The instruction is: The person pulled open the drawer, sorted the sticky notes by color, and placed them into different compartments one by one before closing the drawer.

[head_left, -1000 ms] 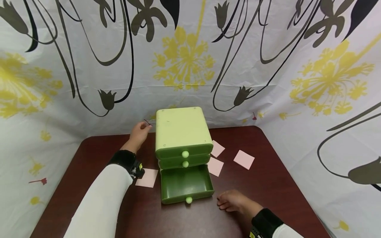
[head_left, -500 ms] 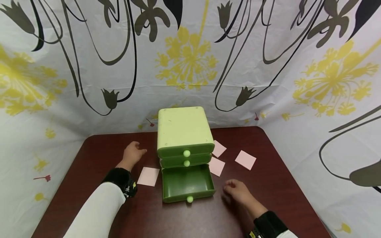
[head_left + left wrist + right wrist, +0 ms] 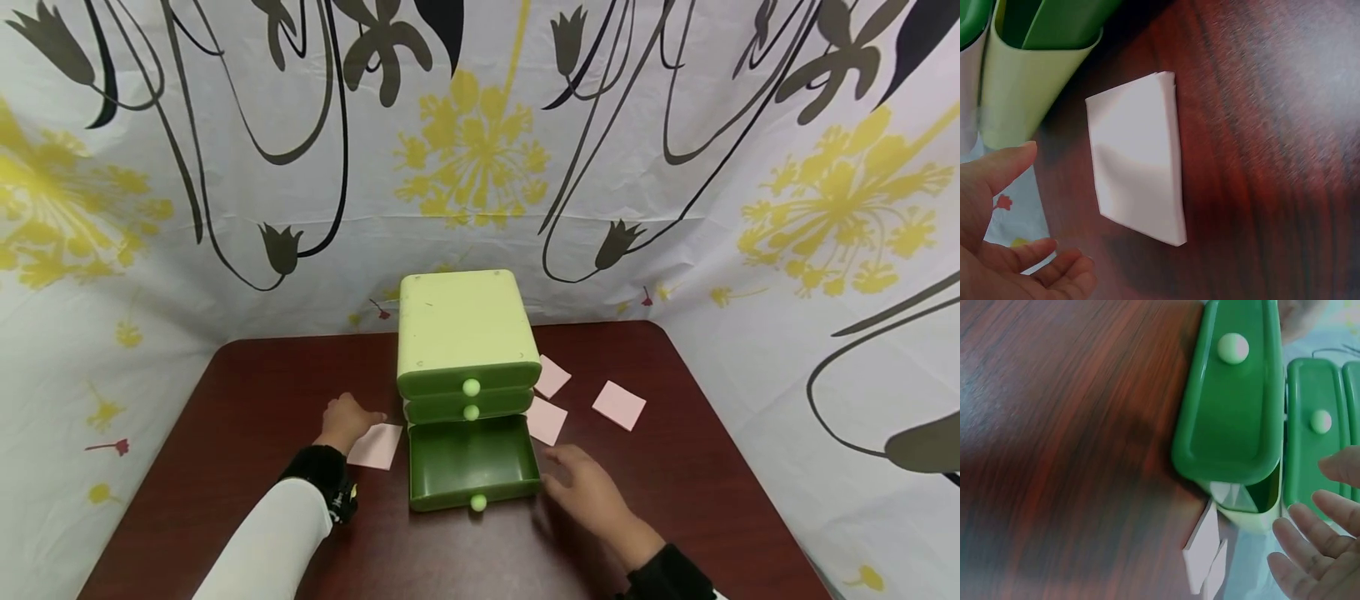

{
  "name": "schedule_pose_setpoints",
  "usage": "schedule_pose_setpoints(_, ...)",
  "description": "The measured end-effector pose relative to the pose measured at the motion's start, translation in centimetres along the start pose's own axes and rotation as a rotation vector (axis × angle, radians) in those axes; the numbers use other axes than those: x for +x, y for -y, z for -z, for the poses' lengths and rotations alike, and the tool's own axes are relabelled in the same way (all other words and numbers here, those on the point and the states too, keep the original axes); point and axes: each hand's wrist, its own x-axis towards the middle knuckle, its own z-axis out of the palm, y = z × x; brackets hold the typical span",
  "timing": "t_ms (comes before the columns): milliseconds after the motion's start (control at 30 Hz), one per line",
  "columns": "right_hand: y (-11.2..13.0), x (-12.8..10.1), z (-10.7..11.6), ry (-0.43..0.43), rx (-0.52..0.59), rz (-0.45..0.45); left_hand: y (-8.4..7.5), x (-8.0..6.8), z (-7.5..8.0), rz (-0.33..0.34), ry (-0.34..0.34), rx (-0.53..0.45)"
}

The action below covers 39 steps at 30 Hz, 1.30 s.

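Note:
A small drawer cabinet (image 3: 465,321) with a pale yellow-green top and green drawers stands mid-table. Its bottom drawer (image 3: 438,502) is pulled out and empty inside; the two drawers above are closed. My left hand (image 3: 348,422) hovers at the far left corner of a pale pink sticky-note pad (image 3: 1135,156), left of the cabinet. Thumb and fingers are spread apart, with nothing between them. Beside the right front corner of the pulled-out drawer is my right hand (image 3: 588,492). In the right wrist view its fingers (image 3: 1310,540) are loosely extended and hold nothing.
Right of the cabinet lie three more pale pink pads, one toward the back (image 3: 552,377), one near the drawer (image 3: 545,421) and one farther right (image 3: 618,405). A patterned curtain (image 3: 480,125) hangs behind the dark wooden table (image 3: 262,400).
My left hand has come back from behind the cabinet's left side, down to the left pink pad. My right hand moved right, then back to the drawer's corner, its fingers loosening.

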Motion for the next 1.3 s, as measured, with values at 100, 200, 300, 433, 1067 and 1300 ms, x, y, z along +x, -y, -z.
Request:
schedule_pose_setpoints(100, 0.7, 0.0, -0.1, 0.005, -0.012, 0.028, 0.4, 0.0, -0.6, 0.009, 0.009, 0.012)
schedule_pose_setpoints(200, 1.5, 0.0, -0.3, 0.009, -0.009, 0.058, 0.5, -0.4, -1.1, 0.005, 0.009, 0.020)
schedule_pose_setpoints(300, 2.2, 0.0, -0.4, 0.012, -0.020, 0.104, 0.5, -0.6, -1.3, -0.007, 0.000, 0.027)
schedule_pose_setpoints(433, 3.0, 0.1, -0.9, 0.019, -0.050, 0.179, 0.7, -0.8, -1.7, -0.008, -0.018, 0.046)
schedule_pose_setpoints(1067, 5.5, 0.7, -2.6, 0.075, -0.159, 0.406, 0.2, -1.6, -2.7, 0.089, -0.014, 0.067)
schedule_pose_setpoints(1300, 6.0, 0.8, -3.0, 0.093, -0.163, 0.406, 0.0, -1.7, -2.7, 0.134, -0.003, 0.049)
